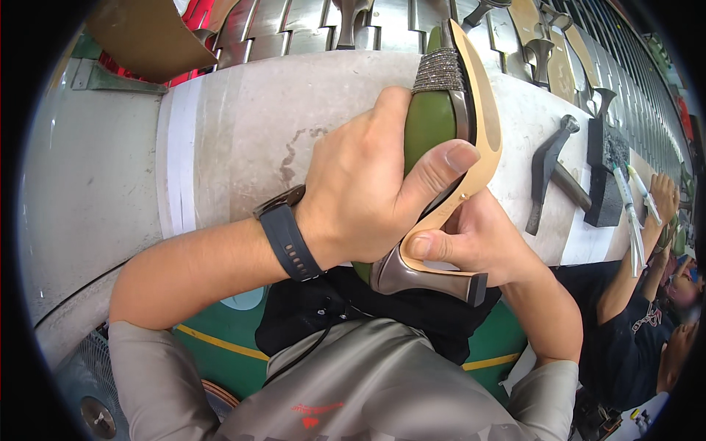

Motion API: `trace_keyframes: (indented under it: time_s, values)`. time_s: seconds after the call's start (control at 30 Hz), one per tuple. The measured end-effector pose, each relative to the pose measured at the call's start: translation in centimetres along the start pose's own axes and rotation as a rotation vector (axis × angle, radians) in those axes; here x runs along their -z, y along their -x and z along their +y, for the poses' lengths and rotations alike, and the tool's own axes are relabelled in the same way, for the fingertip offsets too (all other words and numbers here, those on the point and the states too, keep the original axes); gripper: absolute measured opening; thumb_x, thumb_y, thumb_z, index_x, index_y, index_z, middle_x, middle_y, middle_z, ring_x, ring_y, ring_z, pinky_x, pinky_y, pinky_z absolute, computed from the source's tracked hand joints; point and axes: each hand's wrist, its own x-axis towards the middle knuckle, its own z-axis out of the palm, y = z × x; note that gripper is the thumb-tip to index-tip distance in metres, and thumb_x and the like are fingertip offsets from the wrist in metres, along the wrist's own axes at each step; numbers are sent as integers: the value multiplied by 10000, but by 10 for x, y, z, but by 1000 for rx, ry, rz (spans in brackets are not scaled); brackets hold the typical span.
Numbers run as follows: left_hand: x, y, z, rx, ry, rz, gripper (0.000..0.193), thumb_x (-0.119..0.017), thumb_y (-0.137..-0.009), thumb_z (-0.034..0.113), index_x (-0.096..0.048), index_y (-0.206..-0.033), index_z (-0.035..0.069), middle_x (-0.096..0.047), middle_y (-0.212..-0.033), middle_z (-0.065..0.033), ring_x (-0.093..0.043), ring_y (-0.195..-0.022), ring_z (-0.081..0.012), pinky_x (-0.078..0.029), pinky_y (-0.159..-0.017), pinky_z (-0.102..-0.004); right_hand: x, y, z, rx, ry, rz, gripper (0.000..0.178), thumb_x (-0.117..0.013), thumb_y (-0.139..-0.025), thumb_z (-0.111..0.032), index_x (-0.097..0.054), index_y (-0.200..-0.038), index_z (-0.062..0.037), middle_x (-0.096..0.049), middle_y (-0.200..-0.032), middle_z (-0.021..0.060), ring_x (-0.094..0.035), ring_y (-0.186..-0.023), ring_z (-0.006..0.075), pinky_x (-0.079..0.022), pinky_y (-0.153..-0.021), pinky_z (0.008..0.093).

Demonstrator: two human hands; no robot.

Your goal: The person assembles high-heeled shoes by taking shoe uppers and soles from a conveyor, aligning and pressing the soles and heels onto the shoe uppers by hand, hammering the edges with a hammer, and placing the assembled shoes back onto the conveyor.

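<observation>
A high-heeled sandal (488,121) is held over the near edge of the worktable, its beige sole turned to the right and its toe pointing away from me. It sits on a green shoe last (429,125), and a glittery band (439,71) crosses near the toe. My left hand (364,184) is wrapped round the last at mid-foot, the thumb pressed over the sole's edge. At the heel end, my right hand (485,239) grips the shoe from below, its thumb on the sole just above the brown heel (434,283). Its other fingers are partly hidden behind the shoe.
On the pale worktable (250,132), to the right, lie a hammer (546,173), a black block (604,169) and white pens (629,213). Beyond runs a metal slat conveyor (309,29) carrying heeled shoes. A co-worker (625,331) sits close on the right. A fan (95,411) stands at lower left.
</observation>
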Motion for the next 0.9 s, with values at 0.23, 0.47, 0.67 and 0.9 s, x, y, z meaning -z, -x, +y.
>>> trace_keyframes:
  time_s: [0.23,0.47,0.67,0.9]
  values:
    - [-3,1,2,-11,-28,38,723,-554,-1057,664,-567,-1090,-59,-706,-804,-230,-723,-722,-434,-560,-648,-499,-3,-3,0,51,58,41,473,-852,-899,-182,-634,-1257,37,-720,-1051,60,-685,-928,117,-579,-814,300]
    - [2,5,-9,6,237,7,623,-505,-1117,593,-574,-1106,-27,-708,-852,-181,-720,-772,-313,-552,-702,-421,-5,-1,-1,101,71,73,465,-838,-933,-233,-669,-1259,52,-755,-1079,88,-706,-951,127,-587,-824,302]
    - [1,0,-20,87,420,-116,660,-427,-1126,643,-572,-1041,4,-697,-866,-149,-687,-791,-219,-546,-715,-372,4,4,5,187,7,24,498,-804,-1013,-335,-663,-1279,62,-766,-1113,109,-725,-1014,164,-607,-896,336]
    - [5,-1,-2,12,95,-86,769,-533,-1047,715,-535,-1039,-54,-686,-762,-233,-716,-716,-416,-550,-651,-472,2,8,7,176,9,60,501,-800,-1014,-375,-679,-1243,54,-765,-1094,95,-715,-1006,156,-589,-897,335]
